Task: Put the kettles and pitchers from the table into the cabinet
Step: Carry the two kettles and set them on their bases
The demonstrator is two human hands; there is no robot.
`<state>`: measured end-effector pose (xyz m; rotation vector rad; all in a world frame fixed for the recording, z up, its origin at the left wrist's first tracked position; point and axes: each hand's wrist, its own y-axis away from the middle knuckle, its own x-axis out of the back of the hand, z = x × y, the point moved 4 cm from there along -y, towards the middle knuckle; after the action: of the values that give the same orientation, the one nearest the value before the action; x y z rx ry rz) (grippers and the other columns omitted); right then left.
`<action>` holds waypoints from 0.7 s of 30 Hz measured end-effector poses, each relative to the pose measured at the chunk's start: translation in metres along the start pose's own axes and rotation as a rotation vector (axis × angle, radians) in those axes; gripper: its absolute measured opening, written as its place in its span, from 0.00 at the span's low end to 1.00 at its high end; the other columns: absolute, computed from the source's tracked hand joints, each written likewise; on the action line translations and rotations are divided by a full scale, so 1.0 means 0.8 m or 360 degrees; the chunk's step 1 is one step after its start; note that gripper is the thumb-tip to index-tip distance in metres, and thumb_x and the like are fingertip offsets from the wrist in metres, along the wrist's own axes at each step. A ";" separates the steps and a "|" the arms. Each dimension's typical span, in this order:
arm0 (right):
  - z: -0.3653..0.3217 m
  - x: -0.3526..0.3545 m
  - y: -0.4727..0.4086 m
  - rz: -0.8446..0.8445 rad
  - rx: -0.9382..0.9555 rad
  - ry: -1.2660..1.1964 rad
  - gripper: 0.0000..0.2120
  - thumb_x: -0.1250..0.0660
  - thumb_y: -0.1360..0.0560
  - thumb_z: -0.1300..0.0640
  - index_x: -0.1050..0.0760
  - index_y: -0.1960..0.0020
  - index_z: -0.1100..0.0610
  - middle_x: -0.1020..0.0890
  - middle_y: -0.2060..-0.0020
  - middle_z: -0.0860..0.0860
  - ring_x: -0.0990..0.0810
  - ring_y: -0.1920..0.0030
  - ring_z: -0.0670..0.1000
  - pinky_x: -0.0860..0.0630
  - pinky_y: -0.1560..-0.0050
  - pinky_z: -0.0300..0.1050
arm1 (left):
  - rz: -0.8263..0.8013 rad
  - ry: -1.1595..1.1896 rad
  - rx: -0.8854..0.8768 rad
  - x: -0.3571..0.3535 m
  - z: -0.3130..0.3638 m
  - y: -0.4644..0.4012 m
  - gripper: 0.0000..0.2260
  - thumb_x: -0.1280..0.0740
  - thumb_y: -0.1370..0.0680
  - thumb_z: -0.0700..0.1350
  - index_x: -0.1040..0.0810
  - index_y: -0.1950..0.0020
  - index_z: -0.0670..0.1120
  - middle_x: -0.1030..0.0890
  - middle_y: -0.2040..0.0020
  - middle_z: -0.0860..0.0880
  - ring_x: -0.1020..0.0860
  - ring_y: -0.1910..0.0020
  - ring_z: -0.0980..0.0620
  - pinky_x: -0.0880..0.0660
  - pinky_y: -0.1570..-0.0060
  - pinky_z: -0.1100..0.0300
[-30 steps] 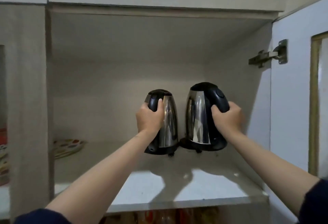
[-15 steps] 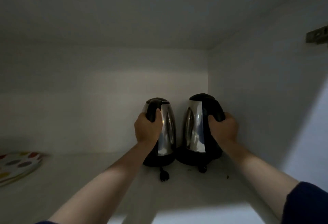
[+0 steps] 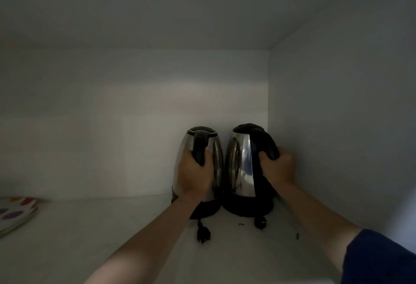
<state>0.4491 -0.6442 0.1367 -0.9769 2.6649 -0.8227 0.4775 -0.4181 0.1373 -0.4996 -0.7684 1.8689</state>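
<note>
In the back right corner of the dim white cabinet shelf (image 3: 112,238), two kettles stand upright side by side, each on its black base. The left hand (image 3: 194,173) is wrapped around the black handle of the smaller steel kettle with a black lid (image 3: 211,164), and the right hand (image 3: 279,166) is wrapped around the broad black handle of the taller steel kettle with a black domed top (image 3: 242,166). Both handles face out toward the person, so each hand sits directly in front of its kettle and the way out is straight back along the forearms. The two bodies stand just beside each other — whether they touch is hard to tell in this light — and the taller one is close against the right wall (image 3: 337,126). Both bases appear to rest on the shelf, so the likely next step is to let go. Two black plugs trail forward: one (image 3: 203,235) beneath the left forearm, the other (image 3: 260,223) before the taller kettle's base — a withdrawing arm could snag them. A plate with coloured spots (image 3: 15,214) lies well apart at the far left.
</note>
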 end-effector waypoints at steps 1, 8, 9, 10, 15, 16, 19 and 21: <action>0.001 0.000 -0.002 -0.0013 -0.0008 0.0000 0.11 0.30 0.30 0.60 0.29 0.68 0.58 0.23 0.71 0.57 0.21 0.68 0.59 0.22 0.67 0.50 | 0.0009 -0.0015 -0.0008 -0.001 -0.001 0.000 0.12 0.33 0.23 0.49 0.33 0.64 0.53 0.27 0.70 0.55 0.28 0.72 0.60 0.32 0.76 0.73; -0.005 -0.004 0.005 -0.0147 0.0039 0.0004 0.09 0.31 0.28 0.59 0.28 0.65 0.57 0.23 0.70 0.53 0.22 0.69 0.53 0.23 0.71 0.40 | 0.0134 -0.0091 0.0038 0.009 -0.012 0.001 0.14 0.36 0.22 0.51 0.27 0.50 0.39 0.23 0.59 0.47 0.25 0.62 0.50 0.29 0.65 0.60; -0.007 -0.003 0.009 -0.0155 0.0075 0.0017 0.11 0.31 0.28 0.59 0.29 0.66 0.54 0.24 0.70 0.52 0.23 0.69 0.51 0.25 0.73 0.38 | 0.0109 -0.0069 0.0079 0.009 -0.015 -0.002 0.16 0.36 0.22 0.52 0.26 0.49 0.38 0.22 0.59 0.46 0.23 0.62 0.49 0.29 0.65 0.60; -0.007 -0.004 0.012 -0.0187 0.0106 0.0018 0.12 0.31 0.28 0.59 0.30 0.67 0.53 0.24 0.70 0.51 0.23 0.69 0.50 0.26 0.74 0.36 | 0.0068 -0.0069 0.0109 0.009 -0.017 -0.005 0.17 0.37 0.22 0.53 0.26 0.49 0.37 0.21 0.59 0.44 0.22 0.62 0.47 0.30 0.67 0.61; -0.007 -0.005 0.021 -0.0416 0.0110 -0.0024 0.08 0.30 0.27 0.59 0.27 0.64 0.55 0.22 0.69 0.55 0.22 0.70 0.54 0.24 0.71 0.42 | -0.0156 -0.0100 0.0238 -0.001 -0.023 -0.013 0.23 0.38 0.22 0.55 0.26 0.46 0.33 0.20 0.57 0.39 0.20 0.62 0.44 0.34 0.74 0.65; -0.008 -0.005 0.022 -0.0457 0.0118 -0.0018 0.09 0.30 0.27 0.59 0.27 0.64 0.56 0.22 0.69 0.56 0.22 0.70 0.53 0.24 0.71 0.42 | -0.0175 -0.0102 0.0261 -0.002 -0.021 -0.012 0.22 0.37 0.22 0.54 0.27 0.44 0.33 0.20 0.56 0.39 0.21 0.61 0.45 0.34 0.74 0.66; -0.011 -0.006 0.022 -0.0492 0.0138 0.0033 0.11 0.31 0.27 0.57 0.28 0.66 0.54 0.22 0.70 0.53 0.22 0.70 0.53 0.23 0.69 0.43 | -0.0288 -0.0120 0.0369 -0.006 -0.014 -0.010 0.22 0.38 0.21 0.53 0.30 0.39 0.34 0.21 0.51 0.40 0.22 0.58 0.47 0.29 0.67 0.64; -0.012 -0.006 0.022 -0.0398 0.0163 0.0109 0.10 0.31 0.27 0.56 0.28 0.65 0.56 0.22 0.69 0.53 0.22 0.68 0.53 0.24 0.67 0.42 | -0.0368 -0.0119 0.0460 -0.007 -0.013 -0.011 0.25 0.40 0.21 0.54 0.33 0.35 0.35 0.22 0.46 0.40 0.22 0.50 0.45 0.25 0.54 0.58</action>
<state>0.4399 -0.6254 0.1346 -1.2949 2.5592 -1.0491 0.4919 -0.4181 0.1361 -0.1516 -0.5653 1.7508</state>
